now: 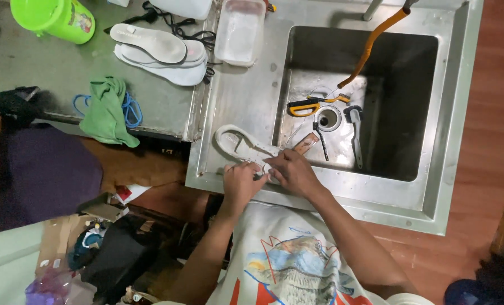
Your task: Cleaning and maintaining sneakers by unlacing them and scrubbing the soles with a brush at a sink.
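Note:
A white shoe (241, 144) lies on the steel drainboard just left of the sink basin. My left hand (241, 182) grips its near end from the left. My right hand (290, 170) presses on the same end from the right, and a small brown brush or block (306, 143) sticks out beyond its fingers; I cannot tell whether the hand holds it. Both hands meet over the shoe at the sink's front rim (319, 200).
In the basin (398, 113) lie yellow-handled scissors (305, 106), a grey scrubbing brush (354, 133) and a thin dark brush by the drain. An orange hose (370, 45) hangs in. Two white insoles (158, 51), a clear tub (239, 31), a green jug (54, 18) and a green cloth (108, 110) sit left.

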